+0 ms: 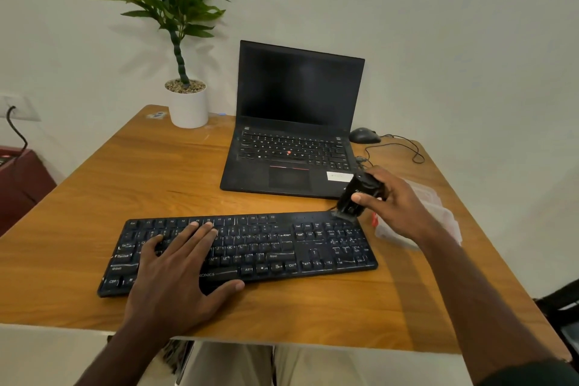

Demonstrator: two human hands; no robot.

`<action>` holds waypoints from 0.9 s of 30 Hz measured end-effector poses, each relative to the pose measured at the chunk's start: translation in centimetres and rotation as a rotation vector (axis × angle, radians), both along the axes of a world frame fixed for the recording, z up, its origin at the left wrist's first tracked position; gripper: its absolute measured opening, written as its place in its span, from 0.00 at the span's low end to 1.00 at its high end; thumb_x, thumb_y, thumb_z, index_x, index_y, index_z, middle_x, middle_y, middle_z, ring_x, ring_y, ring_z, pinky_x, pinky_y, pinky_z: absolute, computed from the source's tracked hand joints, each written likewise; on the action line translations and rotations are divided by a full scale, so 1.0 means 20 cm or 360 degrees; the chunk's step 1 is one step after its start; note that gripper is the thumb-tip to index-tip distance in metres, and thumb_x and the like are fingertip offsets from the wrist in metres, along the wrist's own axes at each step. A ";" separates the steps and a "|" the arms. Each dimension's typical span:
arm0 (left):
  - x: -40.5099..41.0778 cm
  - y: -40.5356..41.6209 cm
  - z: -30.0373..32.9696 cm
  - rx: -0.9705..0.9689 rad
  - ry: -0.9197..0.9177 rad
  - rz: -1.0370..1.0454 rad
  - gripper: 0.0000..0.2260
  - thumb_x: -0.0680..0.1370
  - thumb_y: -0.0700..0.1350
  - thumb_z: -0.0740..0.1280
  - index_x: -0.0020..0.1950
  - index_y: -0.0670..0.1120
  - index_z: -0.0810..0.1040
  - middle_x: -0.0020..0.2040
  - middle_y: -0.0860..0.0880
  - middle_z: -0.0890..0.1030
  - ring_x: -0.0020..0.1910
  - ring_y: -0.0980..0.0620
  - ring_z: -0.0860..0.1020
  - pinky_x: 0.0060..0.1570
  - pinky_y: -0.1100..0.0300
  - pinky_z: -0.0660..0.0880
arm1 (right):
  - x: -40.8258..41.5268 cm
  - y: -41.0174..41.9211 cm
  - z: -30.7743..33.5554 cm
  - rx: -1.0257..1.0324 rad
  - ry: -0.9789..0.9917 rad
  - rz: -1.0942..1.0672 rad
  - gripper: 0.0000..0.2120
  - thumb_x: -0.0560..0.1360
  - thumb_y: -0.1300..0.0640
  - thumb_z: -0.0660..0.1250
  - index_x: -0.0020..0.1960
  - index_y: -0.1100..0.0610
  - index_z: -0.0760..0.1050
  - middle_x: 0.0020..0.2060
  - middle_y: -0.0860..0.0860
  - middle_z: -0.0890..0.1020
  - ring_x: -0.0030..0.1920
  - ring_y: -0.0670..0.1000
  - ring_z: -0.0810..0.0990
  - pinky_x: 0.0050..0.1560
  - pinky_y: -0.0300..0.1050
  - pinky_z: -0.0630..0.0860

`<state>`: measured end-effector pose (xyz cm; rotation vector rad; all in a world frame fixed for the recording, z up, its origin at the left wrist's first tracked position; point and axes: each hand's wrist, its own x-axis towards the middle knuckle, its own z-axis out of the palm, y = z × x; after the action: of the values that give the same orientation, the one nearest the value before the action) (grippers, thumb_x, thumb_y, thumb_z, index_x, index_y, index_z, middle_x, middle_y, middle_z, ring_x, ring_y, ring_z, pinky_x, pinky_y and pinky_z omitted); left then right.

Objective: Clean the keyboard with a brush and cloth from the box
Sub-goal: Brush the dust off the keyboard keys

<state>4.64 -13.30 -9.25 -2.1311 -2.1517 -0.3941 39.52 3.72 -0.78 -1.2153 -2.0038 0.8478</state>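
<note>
Right hand: the right hand [395, 201] is wrapped around a black brush [357, 194], thumb across its front, fingers behind, a firm closed hold.
Brush: held tilted, its top leaning away from the person, its bristle end down on the far right corner of the keyboard [244, 252], touching the top edge above the number pad.
Left hand: the left hand [178, 273] lies flat and spread on the letter keys, palm down, 4 fingers reaching toward the number row, thumb out along the near edge by the space bar; it grips nothing.
Keyboard: black, full size, lying flat on the wooden table [103, 185], slightly skewed; it spans from under the left palm across to the brush tip.
Box: a clear plastic box [435, 213] sits on the table just behind and to the right of the right hand, partly hidden by the wrist; its contents are not clear.
Beyond the brush: an open black laptop [294, 122] with a dark screen, its near right corner just behind the brush.
Beyond the laptop's right side: a black wired mouse [364, 135].
Far from both hands: a potted plant [187, 97] at the table's back left corner.
</note>
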 end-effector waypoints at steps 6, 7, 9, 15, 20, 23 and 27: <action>0.00 0.01 -0.01 0.0017 0.0035 0.0002 0.45 0.71 0.79 0.52 0.71 0.44 0.74 0.72 0.47 0.74 0.72 0.48 0.71 0.66 0.36 0.65 | -0.01 0.00 -0.06 -0.0016 -0.0126 0.0024 0.14 0.76 0.55 0.72 0.60 0.47 0.75 0.53 0.45 0.81 0.53 0.41 0.80 0.53 0.42 0.77; 0.00 0.01 -0.01 0.0005 0.0044 0.0008 0.45 0.71 0.79 0.52 0.72 0.44 0.74 0.72 0.47 0.73 0.72 0.48 0.70 0.66 0.36 0.65 | -0.04 0.00 -0.08 0.0054 -0.0131 -0.0018 0.15 0.77 0.54 0.72 0.61 0.47 0.75 0.53 0.45 0.81 0.53 0.42 0.80 0.53 0.42 0.77; 0.00 0.01 -0.01 -0.0017 0.0053 0.0022 0.46 0.71 0.79 0.52 0.73 0.44 0.73 0.73 0.47 0.72 0.72 0.48 0.70 0.67 0.36 0.64 | -0.08 0.01 -0.09 0.0170 -0.0145 -0.0089 0.16 0.77 0.53 0.72 0.63 0.48 0.75 0.54 0.46 0.83 0.54 0.44 0.81 0.54 0.42 0.79; 0.00 0.01 0.00 -0.0014 0.0062 0.0027 0.46 0.71 0.79 0.52 0.72 0.44 0.73 0.72 0.47 0.73 0.72 0.48 0.71 0.66 0.36 0.65 | -0.15 0.00 -0.07 0.0113 -0.0119 0.0072 0.15 0.76 0.52 0.73 0.61 0.47 0.75 0.52 0.44 0.81 0.52 0.42 0.81 0.51 0.39 0.80; 0.00 0.01 0.00 -0.0003 0.0054 0.0024 0.46 0.71 0.79 0.52 0.72 0.44 0.73 0.72 0.47 0.73 0.72 0.48 0.71 0.66 0.36 0.64 | -0.19 0.05 -0.06 0.0211 -0.0305 0.0027 0.17 0.77 0.49 0.72 0.63 0.46 0.73 0.52 0.46 0.82 0.52 0.46 0.81 0.54 0.51 0.81; 0.00 0.01 0.00 -0.0005 0.0060 0.0029 0.46 0.71 0.79 0.52 0.72 0.44 0.74 0.72 0.47 0.74 0.71 0.48 0.72 0.65 0.36 0.65 | -0.19 0.06 -0.03 0.0093 -0.0152 0.0085 0.14 0.77 0.52 0.73 0.60 0.47 0.74 0.51 0.46 0.81 0.52 0.46 0.81 0.53 0.49 0.80; 0.00 0.01 -0.01 -0.0013 0.0061 0.0031 0.46 0.71 0.79 0.52 0.72 0.44 0.74 0.72 0.47 0.74 0.71 0.48 0.72 0.65 0.36 0.65 | -0.19 0.07 -0.06 0.0089 -0.0249 0.0128 0.15 0.76 0.52 0.73 0.61 0.47 0.74 0.52 0.45 0.82 0.53 0.46 0.82 0.56 0.50 0.80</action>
<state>4.58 -13.09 -9.36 -2.1021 -2.1554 -0.3405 35.77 5.04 -1.98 -1.2092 -2.1998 0.7499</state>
